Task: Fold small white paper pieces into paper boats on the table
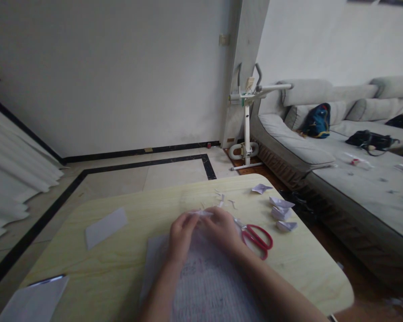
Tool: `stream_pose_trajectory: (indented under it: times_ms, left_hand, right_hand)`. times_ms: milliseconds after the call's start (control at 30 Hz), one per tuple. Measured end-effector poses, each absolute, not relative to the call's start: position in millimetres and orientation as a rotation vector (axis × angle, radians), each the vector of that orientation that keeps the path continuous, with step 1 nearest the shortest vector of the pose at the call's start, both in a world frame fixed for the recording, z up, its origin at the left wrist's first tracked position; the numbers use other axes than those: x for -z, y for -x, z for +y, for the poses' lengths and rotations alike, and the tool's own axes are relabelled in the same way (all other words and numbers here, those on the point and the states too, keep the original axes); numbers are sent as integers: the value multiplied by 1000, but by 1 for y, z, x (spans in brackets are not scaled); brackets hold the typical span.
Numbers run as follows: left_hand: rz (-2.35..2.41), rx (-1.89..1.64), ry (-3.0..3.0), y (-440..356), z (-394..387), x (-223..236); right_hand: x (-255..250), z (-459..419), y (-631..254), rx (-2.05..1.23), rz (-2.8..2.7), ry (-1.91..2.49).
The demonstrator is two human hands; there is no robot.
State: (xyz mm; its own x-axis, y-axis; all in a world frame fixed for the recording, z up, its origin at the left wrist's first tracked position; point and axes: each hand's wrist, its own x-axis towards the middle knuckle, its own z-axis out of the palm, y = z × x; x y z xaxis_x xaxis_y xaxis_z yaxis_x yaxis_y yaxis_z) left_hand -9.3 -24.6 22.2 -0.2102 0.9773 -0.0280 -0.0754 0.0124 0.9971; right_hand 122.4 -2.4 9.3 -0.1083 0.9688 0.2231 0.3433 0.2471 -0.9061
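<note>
My left hand (182, 232) and my right hand (220, 226) meet over the middle of the table, their fingers closed on a small piece of white paper (201, 213). Most of that paper is hidden by the fingers. Under my forearms lies a lined sheet with handwriting (204, 286). Close to the right hand rest scissors with red handles (258, 239), their blades partly covered by the hand. Thin paper scraps (222, 200) are scattered just beyond the fingers. Several folded paper boats (282, 208) sit at the table's right side.
A white paper piece (106, 227) lies on the left of the wooden table (127, 268). In the near left corner are more paper (33, 302) and a dark pen (47, 280). Beyond stand an exercise machine (246, 120) and a grey sofa (352, 179) with bags.
</note>
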Motion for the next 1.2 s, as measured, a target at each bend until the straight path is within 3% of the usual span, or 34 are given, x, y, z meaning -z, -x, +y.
stream_pose_trajectory:
  times_ms: [500,700,867,1200]
  left_hand:
    - [1397,-1319,-1085,9,-28,-21]
    - [1333,-1314,-1101,7,-29,-18]
    - [1324,-1276,-1132,5,-28,-16]
    - [1291,-1288,-1037,8,-26,-21]
  right_hand:
    - [-12,-3,-123,-1023,-1547,1109]
    - [-12,7,-130,-1593,-1075,1021]
    - [-8,8,-132,-1864,-886,875]
    - [-10,4,-130,-1824,-1040,934]
